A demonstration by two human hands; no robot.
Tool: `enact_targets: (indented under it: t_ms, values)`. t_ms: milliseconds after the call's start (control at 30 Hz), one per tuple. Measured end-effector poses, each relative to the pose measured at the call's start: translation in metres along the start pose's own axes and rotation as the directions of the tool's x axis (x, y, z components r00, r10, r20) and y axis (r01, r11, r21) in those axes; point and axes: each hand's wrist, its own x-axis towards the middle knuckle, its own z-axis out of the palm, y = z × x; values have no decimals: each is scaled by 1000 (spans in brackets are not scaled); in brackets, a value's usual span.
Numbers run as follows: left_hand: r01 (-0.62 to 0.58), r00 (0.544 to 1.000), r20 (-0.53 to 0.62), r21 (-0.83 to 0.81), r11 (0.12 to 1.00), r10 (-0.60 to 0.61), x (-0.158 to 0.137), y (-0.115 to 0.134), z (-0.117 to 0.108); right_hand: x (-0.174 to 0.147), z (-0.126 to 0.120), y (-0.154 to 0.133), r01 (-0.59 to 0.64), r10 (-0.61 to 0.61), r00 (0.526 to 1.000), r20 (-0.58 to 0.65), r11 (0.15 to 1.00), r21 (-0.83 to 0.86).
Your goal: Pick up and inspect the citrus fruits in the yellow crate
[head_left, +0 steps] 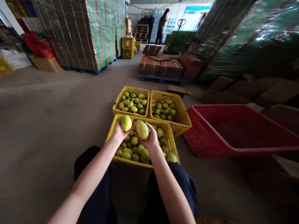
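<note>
My left hand (120,131) is closed around a yellow-green lemon (126,123). A larger, paler lemon (142,130) is held in my right hand (150,137), close beside the first. Both fruits are raised over the near yellow crate (142,165), which holds many green and yellow lemons (134,141). Behind it, touching or nearly so, stand a back left yellow crate (114,107) and a back right yellow crate (184,119), each with more lemons inside.
A big red crate (198,149) stands to the right, near flattened cardboard (247,88). Ahead, bundled cartons (161,67) lie on a blue pallet (161,79). Wrapped stacks (100,34) rise on both sides. A person (161,26) stands far back.
</note>
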Motion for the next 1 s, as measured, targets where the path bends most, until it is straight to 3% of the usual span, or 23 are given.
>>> enact_targets:
  t_ms: [133,333,500,633,800,1000]
  values:
    - [64,998,-28,-15,998,-64,1,2,0,7,-5,3,-77,77,997,-25,997,12]
    - [98,994,-56,-2,995,-98,8,0,-3,20,-13,9,0,3,1000,-25,995,104]
    - [136,991,-7,107,985,-136,7,-4,-7,19,-9,9,-37,53,996,-73,979,200]
    - [-9,996,85,182,983,-7,2,-7,-4,14,-5,8,-4,12,998,-56,991,132]
    - [-223,947,276,194,955,165,-6,-11,5,3,1,3,30,-31,999,37,999,38]
    - [-328,917,303,199,923,261,-12,-14,6,-5,5,4,260,-250,958,138,963,-63]
